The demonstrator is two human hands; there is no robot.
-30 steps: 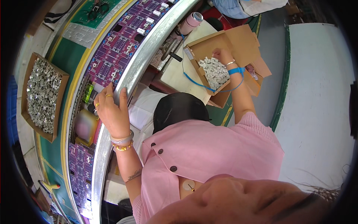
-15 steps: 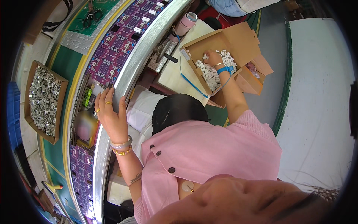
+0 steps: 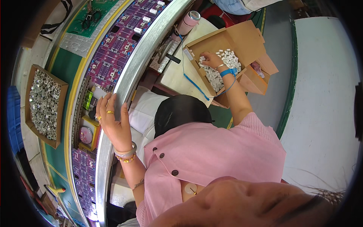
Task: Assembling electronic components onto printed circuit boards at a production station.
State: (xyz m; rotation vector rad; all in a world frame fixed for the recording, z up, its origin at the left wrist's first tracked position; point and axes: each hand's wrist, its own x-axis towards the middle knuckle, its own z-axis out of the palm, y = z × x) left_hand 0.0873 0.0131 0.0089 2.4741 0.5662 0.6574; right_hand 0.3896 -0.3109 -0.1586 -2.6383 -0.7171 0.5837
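My left hand (image 3: 114, 125) lies with its fingers spread over the metal rail (image 3: 124, 81) beside the line of purple circuit boards; nothing is in it. My right hand (image 3: 212, 60) reaches into an open cardboard box (image 3: 192, 51) full of small white plastic connectors (image 3: 214, 78). Its fingers are bent together around white connectors at the box's left side; how many is hidden. A blue wrist strap (image 3: 228, 72) with a coiled cord is on my right wrist. Some purple circuit boards (image 3: 113, 56) carry white connectors standing on them near the far end.
A cardboard tray of small metal parts (image 3: 45, 104) stands at the left. Scissors (image 3: 90, 18) lie on a green board at the far left. A pink flask (image 3: 188, 23) stands behind the connector box. A small box with a round pink item (image 3: 86, 134) sits between the boards.
My right hand has shifted slightly left and down within the box, its fingers lower among the connectors. My left hand has barely moved. The blur over the round pink item has gone.
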